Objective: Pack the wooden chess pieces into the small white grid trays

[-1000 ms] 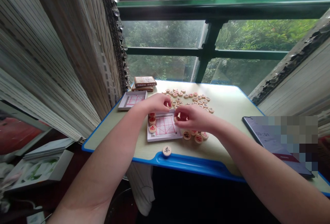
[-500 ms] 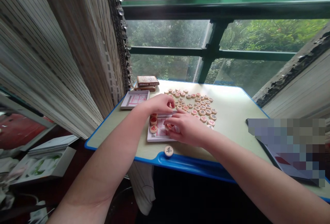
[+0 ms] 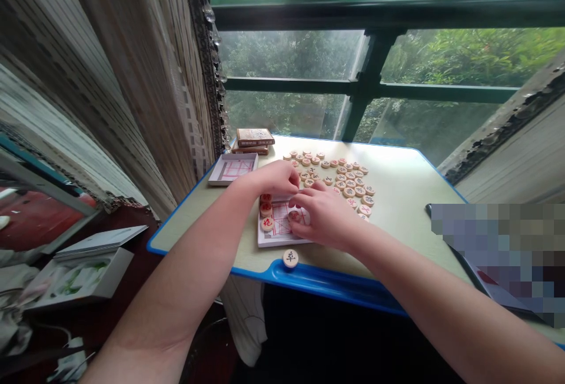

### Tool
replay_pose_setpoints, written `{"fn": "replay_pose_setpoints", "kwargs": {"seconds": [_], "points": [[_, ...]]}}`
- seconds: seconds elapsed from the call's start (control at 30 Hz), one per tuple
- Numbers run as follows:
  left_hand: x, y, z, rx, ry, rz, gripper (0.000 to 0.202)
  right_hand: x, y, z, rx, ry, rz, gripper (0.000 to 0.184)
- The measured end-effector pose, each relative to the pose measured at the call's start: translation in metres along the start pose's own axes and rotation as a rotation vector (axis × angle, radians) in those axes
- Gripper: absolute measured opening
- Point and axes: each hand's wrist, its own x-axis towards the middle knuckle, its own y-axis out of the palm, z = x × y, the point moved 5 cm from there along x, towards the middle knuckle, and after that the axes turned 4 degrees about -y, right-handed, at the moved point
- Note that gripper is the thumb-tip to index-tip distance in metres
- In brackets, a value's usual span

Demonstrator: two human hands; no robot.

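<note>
A white cardboard box [image 3: 276,241] with a red-lined grid inside lies near the table's front edge. Along its left side several round Chinese chess pieces [image 3: 267,224] with red characters form a column. My right hand [image 3: 324,213] reaches over the box, its thumb and fingers closed around a red-marked Chinese chess piece [image 3: 295,216]. At the box's far edge my left hand [image 3: 280,176] is curled with its fingertips together; what they hold, if anything, is hidden. Beyond both hands spread many more chess pieces [image 3: 350,184], red and black.
One black-marked piece [image 3: 290,258] lies by the blue table rim [image 3: 326,284]. A second white tray [image 3: 233,169] and stacked small boxes [image 3: 253,137] stand at the back left. On the right lies a dark-edged flat object [image 3: 463,260], partly blurred out.
The white box has shifted slightly right and towards me. My left thumb and fingers have drawn together. More of the piece at my right fingers now shows.
</note>
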Motion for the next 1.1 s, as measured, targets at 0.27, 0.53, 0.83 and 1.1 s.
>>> {"fn": "replay_pose_setpoints", "kwargs": {"seconds": [0.27, 0.53, 0.83, 1.1], "points": [[-0.002, 0.000, -0.002, 0.026, -0.016, 0.004, 0.026, 0.002, 0.007, -0.001, 0.014, -0.007, 0.046, 0.013], [-0.001, 0.000, 0.000, 0.040, -0.007, -0.003, 0.027, 0.002, 0.008, 0.003, 0.116, -0.101, 0.019, 0.017], [-0.001, -0.001, -0.003, 0.044, -0.006, -0.004, 0.024, 0.004, 0.009, 0.000, 0.132, -0.030, -0.037, 0.013], [-0.002, 0.000, -0.001, 0.046, -0.050, 0.034, 0.024, 0.015, 0.007, 0.031, 0.267, -0.229, -0.192, 0.008]]}}
